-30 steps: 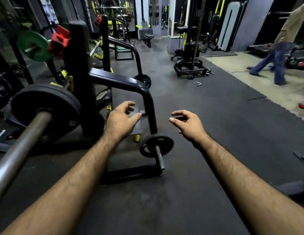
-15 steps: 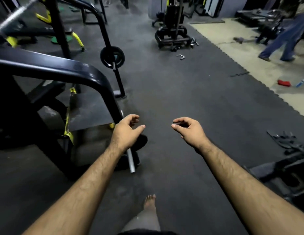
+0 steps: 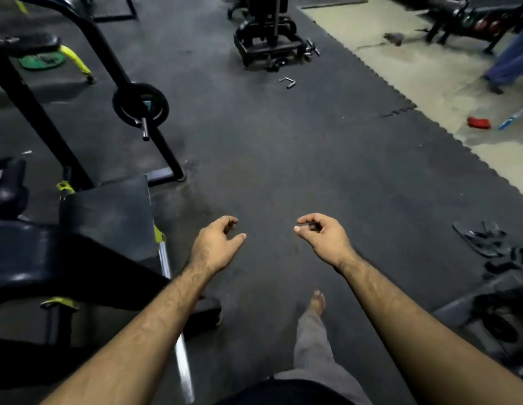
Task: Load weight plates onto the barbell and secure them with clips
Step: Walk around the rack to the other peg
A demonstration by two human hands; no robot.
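Currently both hands are hanging empty over the dark rubber floor, left hand and right hand apart, fingers loosely curled. Nearest plate, a small black weight plate, is sitting on a steel peg, its face upright, ahead and to the left, well apart; the left hand is nearer. No barbell clip is showing.

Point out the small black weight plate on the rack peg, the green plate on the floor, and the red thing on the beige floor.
Small black weight plate (image 3: 129,108): head view, left face.
Green plate (image 3: 41,60): head view, top face.
Red thing (image 3: 478,123): head view, its middle.
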